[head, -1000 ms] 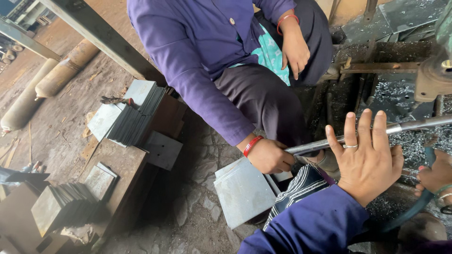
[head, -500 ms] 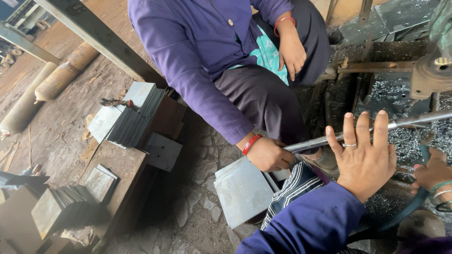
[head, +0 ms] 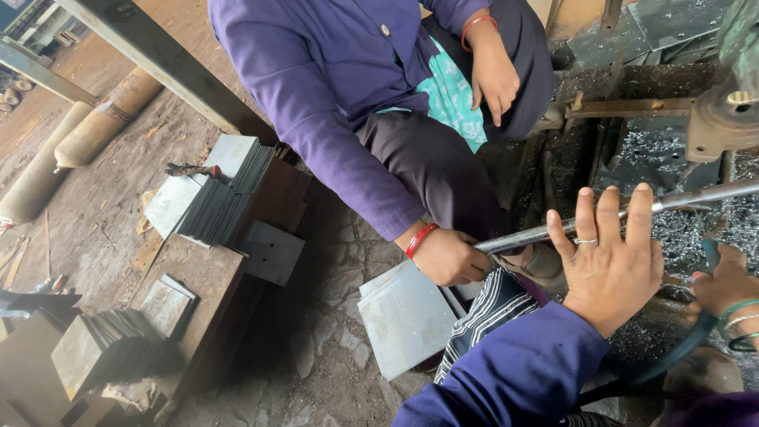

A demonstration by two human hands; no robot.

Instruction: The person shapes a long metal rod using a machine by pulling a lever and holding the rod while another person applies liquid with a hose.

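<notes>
The left hand [head: 609, 257] hovers with fingers spread just beside the steel rod [head: 632, 215], holding nothing, while the right hand [head: 723, 285] is curled on a dark hose [head: 680, 356] at the frame's edge. A co-worker's hand [head: 447, 257] grips the rod's near end above a loose plate [head: 407, 320]; stacked plates [head: 221, 198] wait on the bench, so the work looks mid-way.

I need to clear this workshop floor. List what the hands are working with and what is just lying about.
In use:
left hand, open, fingers spread over the metal rod
right hand on the dark hose
co-worker's hand gripping the rod's end

Lying about:
loose metal plate on the floor
stacked plates on the wooden block
second plate stack
grey cylinders
</notes>
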